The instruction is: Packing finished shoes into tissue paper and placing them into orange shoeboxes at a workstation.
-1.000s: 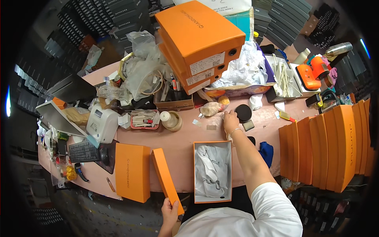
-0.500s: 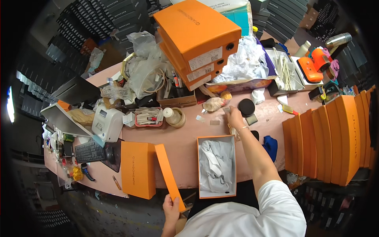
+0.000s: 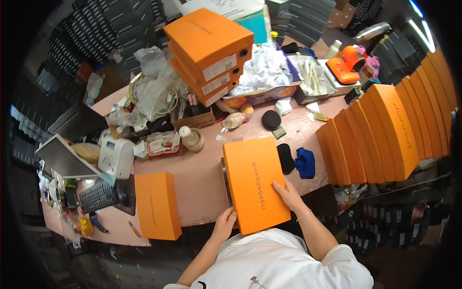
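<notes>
An orange shoebox lid [image 3: 254,180] lies over the open shoebox [image 3: 226,185] at the table's front edge. Only a strip of the box shows along the lid's left side; its contents are covered. My left hand [image 3: 225,225] is closed at the lid's near left edge, its fingertips partly hidden. With the thumb on top and the fingers over the side, my right hand [image 3: 289,195] grips the lid's right edge. Another closed orange shoebox [image 3: 156,207] stands to the left. Right of the lid lie a black pad [image 3: 285,159] and a blue cloth [image 3: 305,163].
Orange shoeboxes [image 3: 375,139] stand in a row on the right. A stack of orange boxes [image 3: 209,43] rises at the back beside a carton of white paper [image 3: 262,67]. A keyboard [image 3: 97,194], label printer [image 3: 115,156] and monitor [image 3: 65,156] occupy the left.
The lid has moved from the left onto the open box, covering the white tissue. My right hand has come back from the table's far middle to the lid. The view has shifted right.
</notes>
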Motion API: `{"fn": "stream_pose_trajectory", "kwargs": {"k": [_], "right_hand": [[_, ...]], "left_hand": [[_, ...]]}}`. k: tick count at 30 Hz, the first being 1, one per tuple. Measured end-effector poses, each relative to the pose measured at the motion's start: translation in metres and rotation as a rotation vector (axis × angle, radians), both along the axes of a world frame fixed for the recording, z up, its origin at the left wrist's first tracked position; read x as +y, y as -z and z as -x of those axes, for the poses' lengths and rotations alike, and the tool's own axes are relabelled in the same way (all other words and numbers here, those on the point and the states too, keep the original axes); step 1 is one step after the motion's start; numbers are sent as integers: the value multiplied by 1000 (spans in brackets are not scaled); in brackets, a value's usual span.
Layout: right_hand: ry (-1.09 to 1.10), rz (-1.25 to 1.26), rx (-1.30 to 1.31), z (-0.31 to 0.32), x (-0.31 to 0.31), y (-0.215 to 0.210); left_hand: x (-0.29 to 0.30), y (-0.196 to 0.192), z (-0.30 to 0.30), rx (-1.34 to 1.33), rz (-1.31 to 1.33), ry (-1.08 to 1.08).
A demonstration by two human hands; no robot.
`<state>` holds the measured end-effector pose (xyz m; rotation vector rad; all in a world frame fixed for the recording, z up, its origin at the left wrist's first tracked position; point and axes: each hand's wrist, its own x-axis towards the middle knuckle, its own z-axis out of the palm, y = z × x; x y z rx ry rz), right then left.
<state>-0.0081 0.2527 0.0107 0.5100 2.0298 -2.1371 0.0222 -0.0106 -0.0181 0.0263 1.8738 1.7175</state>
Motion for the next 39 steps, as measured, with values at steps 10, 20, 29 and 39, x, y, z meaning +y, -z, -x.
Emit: {"fn": "stream_pose_trajectory", "kwargs": {"k": [10,20,29,39], "right_hand": [[7,-533,-178,2,-25,67],[127,-461,-217,-19,-20,71],[-140,245,-333,-50,-25,-3],[-194,230,-262,-38,0,-60]], "left_hand": [[-1,62,42,315,241,-26],[5,67,39,-116,-73,-37],[-28,5,4,-606,-452,-135],[7,-75,-2,-747,-621,-202]]}}
